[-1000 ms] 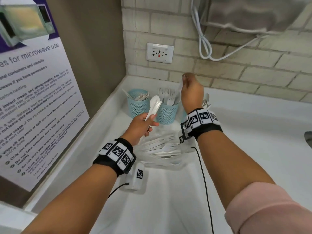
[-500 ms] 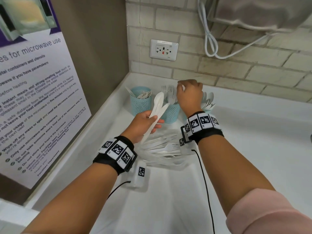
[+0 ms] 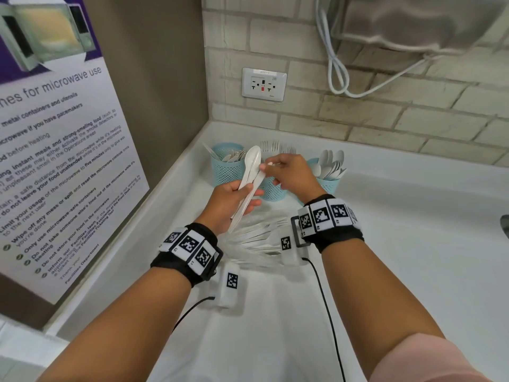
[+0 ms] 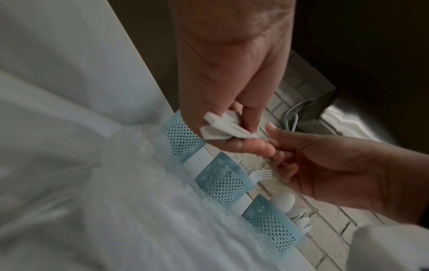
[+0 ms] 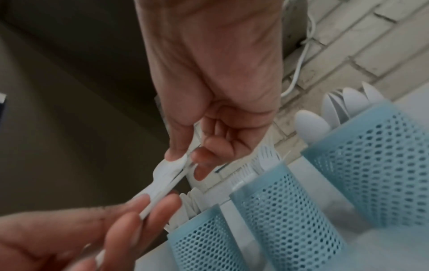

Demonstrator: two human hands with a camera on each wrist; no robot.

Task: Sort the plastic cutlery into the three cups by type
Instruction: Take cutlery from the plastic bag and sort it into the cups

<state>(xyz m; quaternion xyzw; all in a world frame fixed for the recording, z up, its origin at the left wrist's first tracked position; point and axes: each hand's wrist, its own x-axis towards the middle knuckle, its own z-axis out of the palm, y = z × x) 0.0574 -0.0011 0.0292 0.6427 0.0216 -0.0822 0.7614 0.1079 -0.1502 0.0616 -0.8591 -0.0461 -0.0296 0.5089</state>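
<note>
My left hand (image 3: 242, 197) grips a small bundle of white plastic cutlery (image 3: 252, 172) by the handles, a spoon bowl on top. My right hand (image 3: 265, 166) pinches one piece of that bundle between thumb and forefinger (image 5: 176, 161); its type is unclear. Behind the hands stand three blue mesh cups: the left cup (image 3: 227, 168) with knives, the middle cup (image 3: 271, 190) with forks, the right cup (image 3: 330, 180) with spoons. The handle ends (image 4: 223, 128) stick out below the left palm.
A clear plastic bag (image 3: 259, 238) with more white cutlery lies on the white counter (image 3: 413, 230) under my wrists. A brick wall with a socket (image 3: 264, 84) is behind the cups. A poster wall (image 3: 55, 161) bounds the left side.
My right hand dropped from above the cups to the fork cup, then came back left to the bundle and took hold of a piece. My left hand raised the bundle slightly.
</note>
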